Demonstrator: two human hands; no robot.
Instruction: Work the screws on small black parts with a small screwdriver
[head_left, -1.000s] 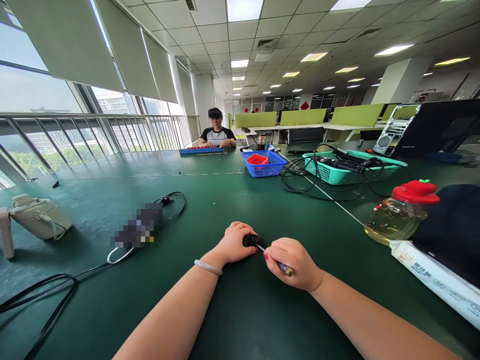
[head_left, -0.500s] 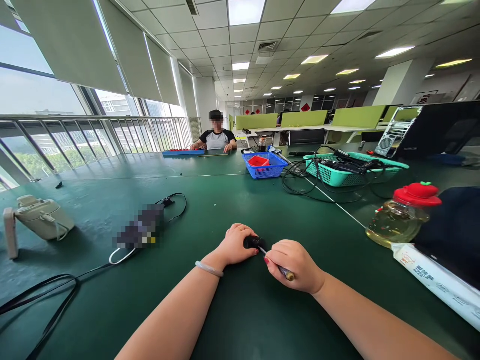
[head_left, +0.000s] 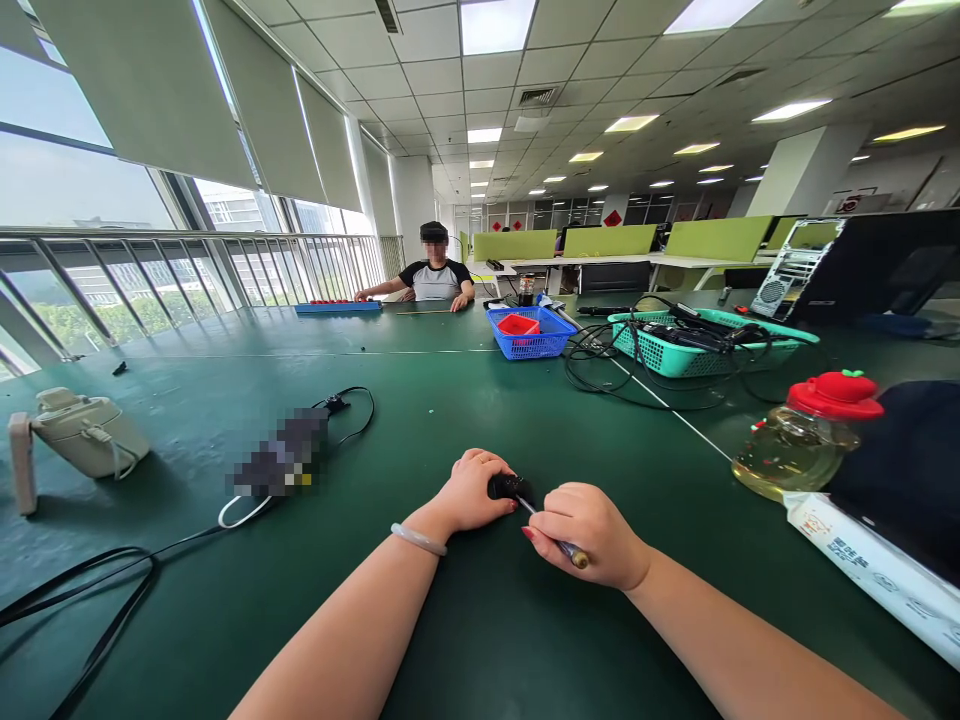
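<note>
My left hand is closed around a small black rounded device and keeps it against the green tabletop. Part of the device is under my fingers, so its exact kind does not show. A screwdriver is gripped in my right hand. Its thin metal shaft slants away from me to the left, and the tip meets the right side of the black device. The screwdriver's yellowish handle end sticks out below my fist.
A grey pouch-like item with cords and a beige bottle lie left. Right are a red-capped jar and white packet. Further back are a blue basket, a green basket of cables and a seated person.
My right index finger and thumb have shifted slightly on the screwdriver; its tip stays at the device. My left hand has barely moved. Across the table, the person's blue tray has slid left.
</note>
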